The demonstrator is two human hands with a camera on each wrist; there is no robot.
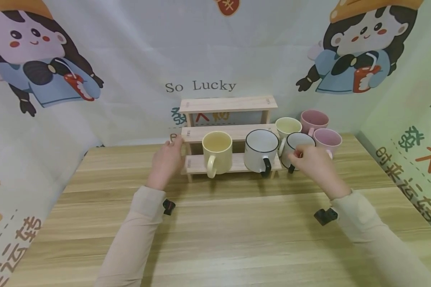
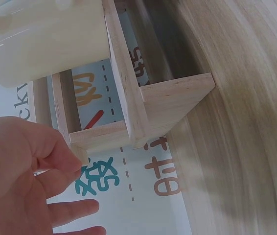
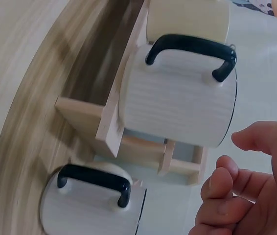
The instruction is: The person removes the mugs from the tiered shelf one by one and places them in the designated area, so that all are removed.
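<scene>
Head view: at centre, a three-step wooden rack, on the table against the printed backdrop; on its lowest step, side by side, a yellow mug and a white mug with a black rim, both upright with handles towards the bottom of the frame, presumably for easy grasping; right of centre, on the table just beside the rack, a second white mug, a pale yellow mug, a far pink mug and a near pink mug, clustered upright, probably to be within reach; left of centre, the left hand at the left end of the middle step, perhaps to steady the rack; right of centre, the right hand, partly covering the second white mug.

Left wrist view: at lower left, thumb and index finger close together by the rack's end, other fingers stretched out; whether pinching the wood or merely touching it, impossible to tell; at upper left, the yellow mug, clear of the fingers.

Right wrist view: at lower right, thumb apart from loosely bent fingers, with nothing between, perhaps to clear the rims; at upper centre, the white mug, near the thumb but apparently untouched; at lower left, the second white mug, also handle outward.
</scene>
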